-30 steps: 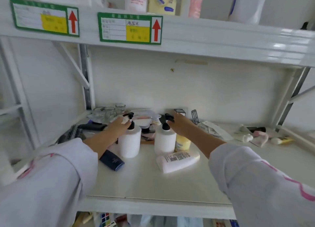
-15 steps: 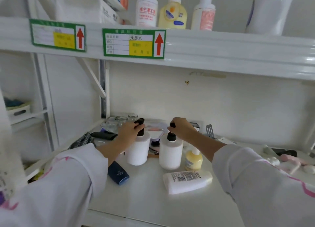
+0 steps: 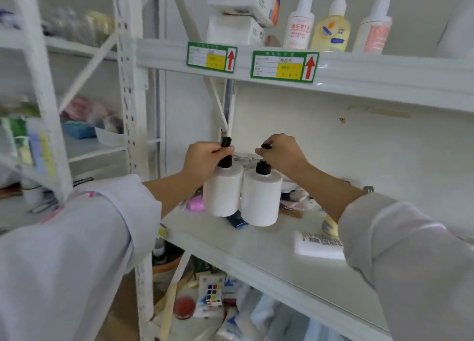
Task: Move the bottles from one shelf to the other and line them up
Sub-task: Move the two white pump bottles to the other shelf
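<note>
Two white pump bottles with black pump heads hang side by side just above the middle shelf (image 3: 256, 248). My left hand (image 3: 205, 158) grips the black pump of the left bottle (image 3: 222, 192). My right hand (image 3: 282, 153) grips the black pump of the right bottle (image 3: 260, 202). On the upper shelf (image 3: 384, 71) three pump bottles stand in a row: a white one with red print (image 3: 298, 30), a yellow one (image 3: 332, 31) and a white one with a pink label (image 3: 374, 33).
A white tube (image 3: 316, 245) lies flat on the middle shelf, with a small yellow bottle (image 3: 329, 226) behind it and a dark blue tube (image 3: 237, 221) under the lifted bottles. White boxes (image 3: 241, 12) sit upper left. Green labels (image 3: 284, 65) mark the upper shelf edge.
Both hands have lifted the two white pump bottles off the middle shelf and raised them. The view has swung left and up, showing more of the upper shelf.
</note>
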